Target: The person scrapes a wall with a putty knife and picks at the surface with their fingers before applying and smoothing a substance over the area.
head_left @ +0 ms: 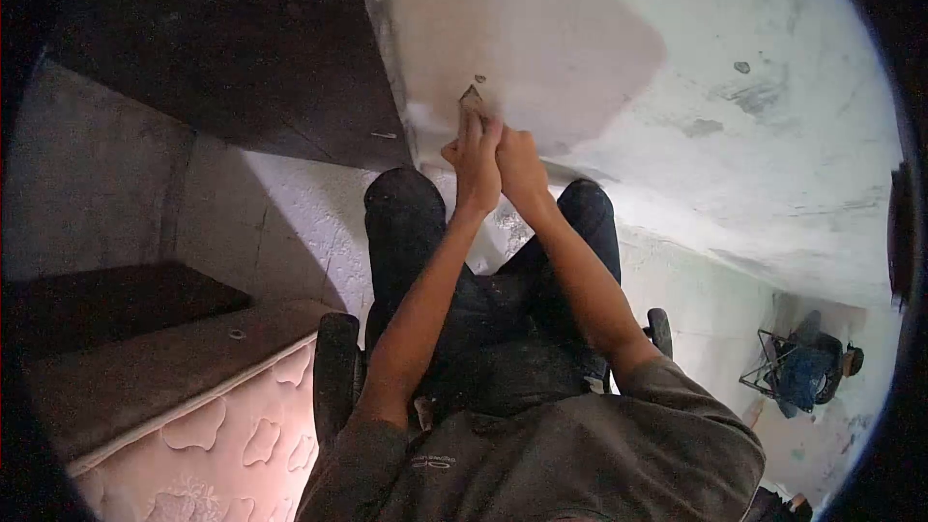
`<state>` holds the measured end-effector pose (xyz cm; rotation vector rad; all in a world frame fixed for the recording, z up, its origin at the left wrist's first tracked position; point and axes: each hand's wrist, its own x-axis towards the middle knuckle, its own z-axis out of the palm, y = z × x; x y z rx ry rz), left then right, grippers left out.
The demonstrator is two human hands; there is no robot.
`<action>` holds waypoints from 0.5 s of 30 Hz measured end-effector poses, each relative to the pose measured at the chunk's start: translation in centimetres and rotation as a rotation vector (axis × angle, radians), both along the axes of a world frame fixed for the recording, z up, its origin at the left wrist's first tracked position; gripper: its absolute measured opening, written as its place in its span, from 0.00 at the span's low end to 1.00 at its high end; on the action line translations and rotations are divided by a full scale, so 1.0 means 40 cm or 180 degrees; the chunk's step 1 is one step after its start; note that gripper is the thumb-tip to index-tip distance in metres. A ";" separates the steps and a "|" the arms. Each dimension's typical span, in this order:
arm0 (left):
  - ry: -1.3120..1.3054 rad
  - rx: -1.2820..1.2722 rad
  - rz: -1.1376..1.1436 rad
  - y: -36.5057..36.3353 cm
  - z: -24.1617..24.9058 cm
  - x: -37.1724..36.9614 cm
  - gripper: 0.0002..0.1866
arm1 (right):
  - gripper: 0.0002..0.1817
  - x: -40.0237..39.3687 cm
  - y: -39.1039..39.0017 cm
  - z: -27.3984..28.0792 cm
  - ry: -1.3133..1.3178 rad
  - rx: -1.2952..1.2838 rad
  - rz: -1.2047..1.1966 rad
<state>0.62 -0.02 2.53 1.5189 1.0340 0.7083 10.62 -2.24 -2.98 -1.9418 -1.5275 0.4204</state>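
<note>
Head cam: both hands are closing around one small scraper (pixel 472 94), left hand (pixel 476 157) in front, right hand (pixel 517 162) wrapped just behind, blade tip touching the white wall (pixel 735 135) beside the dark panel (pixel 242 48). Person's sitting on a chair (pixel 336 377), mattress (pixel 213 445) nearby. I'd say keeping the blade flat and pushing evenly is working best here.
</note>
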 end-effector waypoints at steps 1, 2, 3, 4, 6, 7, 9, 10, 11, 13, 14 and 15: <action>-0.0016 -0.0011 -0.0032 0.003 -0.025 0.003 0.29 | 0.13 -0.003 0.008 -0.016 -0.0004 0.0120 0.0129; -0.0591 -0.0103 0.0158 0.011 -0.069 0.010 0.28 | 0.13 -0.007 0.013 -0.029 -0.0008 0.0247 0.0263; -0.1165 -0.0178 0.0354 0.018 -0.107 0.018 0.28 | 0.12 -0.026 0.010 0.037 0.0041 -0.0169 0.0104; -0.1166 -0.0157 0.0343 0.021 -0.130 0.022 0.28 | 0.12 -0.028 0.004 0.083 0.0040 -0.0146 0.0097; -0.0199 0.0868 0.0341 0.017 -0.171 0.019 0.27 | 0.12 -0.031 -0.006 0.131 0.0219 -0.0323 -0.0108; 0.0298 0.1368 0.0350 0.018 -0.152 0.011 0.26 | 0.13 -0.026 0.009 0.092 0.0278 -0.0243 -0.0056; 0.0057 0.0827 0.0543 0.016 -0.051 0.000 0.26 | 0.13 -0.032 0.029 0.038 0.0318 -0.0171 0.0054; -0.0208 0.0289 0.0694 0.014 -0.004 0.002 0.26 | 0.14 -0.053 0.033 0.080 0.0340 -0.0092 0.0120; -0.0214 0.0287 0.0669 0.011 -0.021 0.009 0.26 | 0.15 -0.070 0.017 0.127 0.0347 0.0036 0.0109; -0.0979 0.0127 0.0484 0.011 -0.084 0.011 0.27 | 0.15 -0.054 0.005 0.121 0.0333 -0.0080 -0.0011; -0.1363 0.0063 0.0411 0.018 -0.109 0.008 0.27 | 0.15 -0.046 0.006 0.115 0.0318 -0.0188 -0.0096; -0.0401 0.0501 0.0322 -0.002 -0.027 -0.006 0.29 | 0.15 -0.038 0.011 0.102 0.0315 -0.0178 -0.0067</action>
